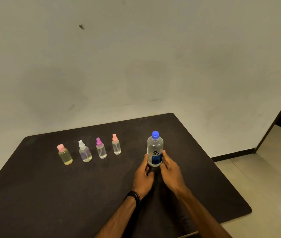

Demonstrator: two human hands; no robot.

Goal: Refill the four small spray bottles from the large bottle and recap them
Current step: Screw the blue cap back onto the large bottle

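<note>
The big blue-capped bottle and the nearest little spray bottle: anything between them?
No. The head view shows only bare dark table between the big bottle and the peach-capped spray bottle.

The large bottle carried the only readable print: "re-nu" in dark letters, split over two lines, on its clear front. Below it sat a blue label panel whose small pale wording was too blurred to read.

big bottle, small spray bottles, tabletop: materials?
Large bottle: looks like clear glossy plastic, see-through above the printed label, with an opaque blue cap, likely plastic.
Small spray bottles: clear bodies, dip tubes visible through three; plastic or glass, can't tell. Coloured tops look like matte plastic.
Table: dark, matte, faintly speckled; laminate or a mat, unclear.
</note>
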